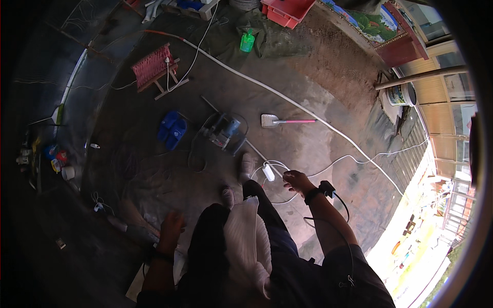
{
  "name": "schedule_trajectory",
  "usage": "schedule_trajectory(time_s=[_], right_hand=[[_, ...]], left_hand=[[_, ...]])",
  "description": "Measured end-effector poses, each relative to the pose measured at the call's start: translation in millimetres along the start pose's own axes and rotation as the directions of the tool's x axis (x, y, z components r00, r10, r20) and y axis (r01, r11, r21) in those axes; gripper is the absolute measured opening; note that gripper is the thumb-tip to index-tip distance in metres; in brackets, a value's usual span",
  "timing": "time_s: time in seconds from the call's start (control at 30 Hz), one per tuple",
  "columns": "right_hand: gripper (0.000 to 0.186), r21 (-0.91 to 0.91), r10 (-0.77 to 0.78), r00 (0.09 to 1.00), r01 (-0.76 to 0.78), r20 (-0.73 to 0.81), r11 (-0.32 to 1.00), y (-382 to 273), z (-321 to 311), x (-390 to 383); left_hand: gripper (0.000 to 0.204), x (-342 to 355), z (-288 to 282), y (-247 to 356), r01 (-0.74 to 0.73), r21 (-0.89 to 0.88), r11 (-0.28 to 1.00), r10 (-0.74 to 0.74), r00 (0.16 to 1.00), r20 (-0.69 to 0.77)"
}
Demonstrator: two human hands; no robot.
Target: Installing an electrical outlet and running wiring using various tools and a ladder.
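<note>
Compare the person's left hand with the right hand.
The right hand reaches forward beside a white plug block on a white cable; the left hand hangs low at the side, holding nothing visible. The right hand is lit, the left hand in shadow. Both wear dark wristbands.

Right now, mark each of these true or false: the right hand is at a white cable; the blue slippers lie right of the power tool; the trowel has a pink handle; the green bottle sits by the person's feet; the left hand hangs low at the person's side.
1. The right hand is at a white cable. True.
2. The blue slippers lie right of the power tool. False: they lie left of it.
3. The trowel has a pink handle. True.
4. The green bottle sits by the person's feet. False: it is far off, near the red crates.
5. The left hand hangs low at the person's side. True.
</note>
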State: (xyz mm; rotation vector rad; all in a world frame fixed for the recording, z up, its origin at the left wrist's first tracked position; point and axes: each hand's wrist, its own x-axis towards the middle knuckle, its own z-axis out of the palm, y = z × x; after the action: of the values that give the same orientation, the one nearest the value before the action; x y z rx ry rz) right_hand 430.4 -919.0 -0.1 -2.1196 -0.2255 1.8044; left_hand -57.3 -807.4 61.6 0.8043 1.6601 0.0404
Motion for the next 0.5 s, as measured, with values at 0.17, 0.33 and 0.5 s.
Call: schedule_trajectory(time_s=[0.17,0.33,0.5], right_hand=[[0.047,0.05,-0.026,0.999,0.028,-0.037,0.998,-24.9,-11.6,77.4],[0.048,0.12,-0.011,0.998,0.018,-0.058,0.993,-53.4,6.2,151.3],[0.055,0.16,-0.053,0.994,0.067,-0.092,0.985,-39.7,31.1,254.2]], left_hand=[[0.042,36.7,15.5,4.1,0.064,0.048,0.997,-0.061,0.996,-0.065],[0.044,74.1,-6.4,-21.3,0.131,0.052,0.99,-0.122,0.98,-0.155],[0.048,132.5,-34.9,-32.4,0.222,0.049,0.974,-0.212,0.965,-0.156]])
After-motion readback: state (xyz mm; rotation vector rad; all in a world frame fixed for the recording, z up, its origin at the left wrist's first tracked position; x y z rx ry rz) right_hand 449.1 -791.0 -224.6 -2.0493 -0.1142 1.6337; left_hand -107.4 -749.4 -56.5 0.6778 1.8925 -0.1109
